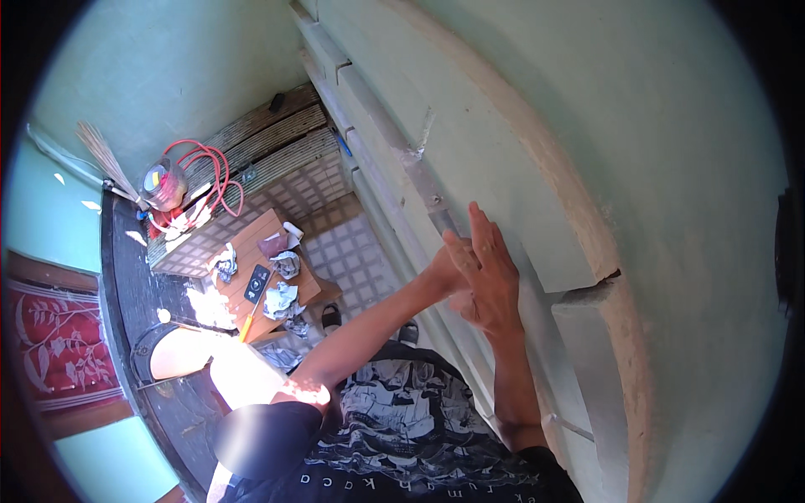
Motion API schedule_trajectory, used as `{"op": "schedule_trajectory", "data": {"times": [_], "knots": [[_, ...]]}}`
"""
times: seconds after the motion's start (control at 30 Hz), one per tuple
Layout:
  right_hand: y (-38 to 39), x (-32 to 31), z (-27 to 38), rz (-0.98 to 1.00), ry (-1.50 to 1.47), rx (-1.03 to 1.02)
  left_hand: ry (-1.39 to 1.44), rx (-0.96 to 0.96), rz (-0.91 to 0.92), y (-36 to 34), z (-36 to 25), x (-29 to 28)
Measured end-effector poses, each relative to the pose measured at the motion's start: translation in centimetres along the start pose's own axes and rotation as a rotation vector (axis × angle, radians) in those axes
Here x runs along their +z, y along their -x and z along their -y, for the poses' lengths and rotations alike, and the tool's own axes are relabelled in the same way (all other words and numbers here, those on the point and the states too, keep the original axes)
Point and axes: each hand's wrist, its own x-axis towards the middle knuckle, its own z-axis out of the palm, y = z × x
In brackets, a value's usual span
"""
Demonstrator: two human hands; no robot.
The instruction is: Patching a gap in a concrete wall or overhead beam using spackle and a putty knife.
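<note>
My two hands meet close to the pale green wall (537,214), in front of its raised horizontal moulding (381,109). My right hand (496,281) has its fingers stretched out and close together, pointing up along the wall. My left hand (449,272) comes from the left and lies against the right hand. Most of its fingers are hidden or overlap with the right hand. No tool shows in either hand. Just beyond the fingertips, a smooth grey patch (440,220) and chipped spots (419,153) mark the moulding.
A low wooden table (239,289) holds crumpled paper (281,299), a dark phone (257,283) and an orange-handled tool (246,327). Behind it are a pink hose (225,168), a clear bucket (163,186) and a stick broom (109,155). A sandal (331,316) lies on the tiled floor (348,251).
</note>
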Motion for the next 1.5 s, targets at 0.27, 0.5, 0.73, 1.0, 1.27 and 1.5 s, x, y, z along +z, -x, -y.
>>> {"op": "schedule_trajectory", "data": {"times": [0.27,0.5,0.73,1.0,1.27,1.5], "knots": [[-0.9,-2.0,2.0,0.084,0.075,-0.09,-0.03,0.151,-0.058,-0.8,-0.1,-1.3],[-2.0,-2.0,1.9,0.047,0.111,-0.114,0.077,0.032,0.457,-1.4,-0.5,-3.0],[0.8,-5.3,5.0,-0.127,-0.019,-0.115,0.059,0.112,0.476,-1.7,0.1,-3.4],[-1.4,-3.9,3.3,0.001,0.032,-0.095,0.031,0.044,0.284,-1.4,-0.8,-3.9],[-1.9,-4.5,4.5,0.015,0.048,-0.101,0.056,0.125,0.326,-1.4,0.9,-3.0],[-2.2,-2.3,3.8,0.072,0.253,-0.066,0.079,0.184,0.348,-1.2,0.3,-3.2]]}}
